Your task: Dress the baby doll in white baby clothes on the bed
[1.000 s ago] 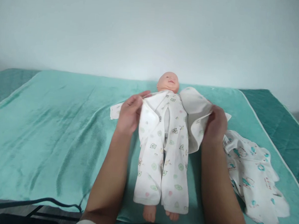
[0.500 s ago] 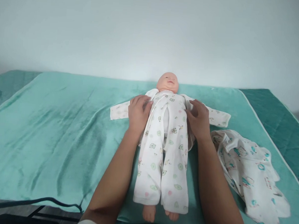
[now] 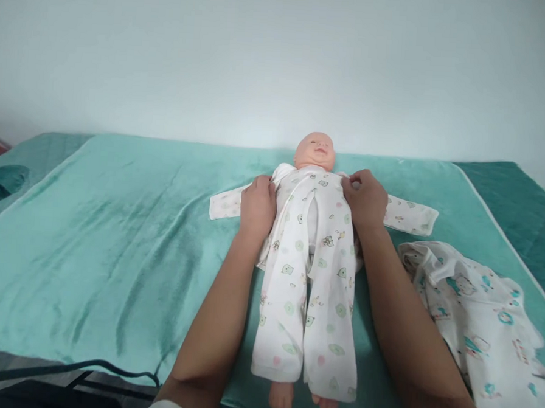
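A baby doll [image 3: 315, 150] lies on its back, head toward the wall, its bare feet showing at the near end. It wears a white long-sleeved top [image 3: 411, 216] and white printed split-crotch baby pants [image 3: 289, 272], whose waist reaches up to the chest. My left hand [image 3: 259, 204] is closed at the left side of the pants' waist, its fingertips partly hidden. On the other side, my right hand [image 3: 366, 200] pinches the upper right edge of the pants, near the doll's shoulder. Both sleeves stretch out sideways beyond my hands.
A crumpled white baby garment [image 3: 485, 325] with blue prints lies to the right of my right forearm. Under everything is a green plush cover [image 3: 115, 238] with a dark cord [image 3: 67, 367] along its near left edge. Behind it rises a pale wall [image 3: 280, 58].
My fingers have closed at both sides of the pants' waist, and my right hand has risen slightly toward the shoulder. The view has shifted, so the doll appears farther right.
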The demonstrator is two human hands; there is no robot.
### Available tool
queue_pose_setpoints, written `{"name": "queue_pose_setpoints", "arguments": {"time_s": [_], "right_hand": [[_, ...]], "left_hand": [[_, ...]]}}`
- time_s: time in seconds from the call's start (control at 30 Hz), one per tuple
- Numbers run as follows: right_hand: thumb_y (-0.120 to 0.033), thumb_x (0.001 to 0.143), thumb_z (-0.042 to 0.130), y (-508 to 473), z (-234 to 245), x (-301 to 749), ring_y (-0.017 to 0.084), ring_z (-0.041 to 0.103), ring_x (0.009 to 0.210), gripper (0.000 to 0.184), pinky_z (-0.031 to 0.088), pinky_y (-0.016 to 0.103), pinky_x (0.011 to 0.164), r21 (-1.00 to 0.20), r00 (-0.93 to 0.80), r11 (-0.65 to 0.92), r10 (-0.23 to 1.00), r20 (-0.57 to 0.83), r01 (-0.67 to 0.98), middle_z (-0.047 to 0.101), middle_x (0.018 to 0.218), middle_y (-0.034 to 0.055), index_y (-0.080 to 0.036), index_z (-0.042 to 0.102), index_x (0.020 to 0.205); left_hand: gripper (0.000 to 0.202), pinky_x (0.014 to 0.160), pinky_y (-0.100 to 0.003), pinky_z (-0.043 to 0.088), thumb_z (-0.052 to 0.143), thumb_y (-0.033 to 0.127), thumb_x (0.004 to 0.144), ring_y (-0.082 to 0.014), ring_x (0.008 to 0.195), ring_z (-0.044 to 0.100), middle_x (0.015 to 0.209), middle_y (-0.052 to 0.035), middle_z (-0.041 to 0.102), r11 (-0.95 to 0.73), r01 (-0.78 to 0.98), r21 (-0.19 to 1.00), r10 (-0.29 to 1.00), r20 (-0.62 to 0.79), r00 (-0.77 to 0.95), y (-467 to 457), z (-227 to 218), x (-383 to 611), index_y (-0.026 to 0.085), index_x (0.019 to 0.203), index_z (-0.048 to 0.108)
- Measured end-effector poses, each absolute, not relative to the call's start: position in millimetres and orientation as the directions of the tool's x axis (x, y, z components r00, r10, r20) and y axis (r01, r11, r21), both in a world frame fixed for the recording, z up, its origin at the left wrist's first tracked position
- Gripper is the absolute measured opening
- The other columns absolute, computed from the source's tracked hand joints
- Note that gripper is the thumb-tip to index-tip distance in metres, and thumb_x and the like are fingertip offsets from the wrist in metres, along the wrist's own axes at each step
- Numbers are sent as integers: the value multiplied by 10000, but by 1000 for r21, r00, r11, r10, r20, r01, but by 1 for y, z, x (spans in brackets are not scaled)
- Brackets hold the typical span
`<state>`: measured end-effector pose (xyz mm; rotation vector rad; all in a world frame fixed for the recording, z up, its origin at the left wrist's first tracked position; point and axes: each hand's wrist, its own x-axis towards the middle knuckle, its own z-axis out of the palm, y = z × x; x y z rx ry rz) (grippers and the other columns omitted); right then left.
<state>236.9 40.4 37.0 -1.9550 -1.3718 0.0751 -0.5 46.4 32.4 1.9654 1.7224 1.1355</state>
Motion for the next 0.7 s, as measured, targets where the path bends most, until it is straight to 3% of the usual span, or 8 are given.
{"name": "queue_pose_setpoints", "arguments": {"time_s": [0.13, 0.3, 0.53, 0.7], "right_hand": [[-356, 903, 579, 45, 38, 246, 279, 653, 891, 144, 446, 381, 783, -571, 424, -180, 844, 328, 801, 753, 974, 86, -233, 650, 927], [-266, 852, 561, 54, 41, 256, 257, 654, 855, 161, 436, 357, 762, -516, 349, -133, 871, 347, 846, 760, 912, 71, -225, 696, 931], [-228, 805, 584, 59, 37, 278, 242, 666, 825, 157, 477, 378, 821, -523, 406, -142, 805, 433, 840, 754, 879, 62, -215, 704, 905], [-279, 872, 553, 53, 40, 266, 291, 672, 1008, 208, 477, 446, 950, -465, 306, -58, 823, 479, 883, 762, 1037, 111, -205, 714, 980]], "left_hand": [[144, 987, -453, 473, 437, 267, 1005, -292, 1073, 655, 1143, -122, 704, -203, 725, 658, 927, 367, -74, 46, 31, -5, 224, 1035, 570], [211, 881, -397, 479, 353, 284, 1043, -273, 1040, 654, 1143, -125, 687, -10, 847, 531, 947, 278, -162, 46, 36, -15, 212, 1071, 549], [180, 866, -393, 451, 341, 269, 1051, -279, 1031, 662, 1125, -130, 684, 133, 884, 447, 951, 195, -241, 50, 39, -26, 217, 1045, 513], [192, 910, -417, 470, 368, 236, 1032, -283, 1033, 662, 1092, -120, 691, 62, 881, 469, 955, 227, -188, 51, 38, -28, 206, 1075, 552]]}}
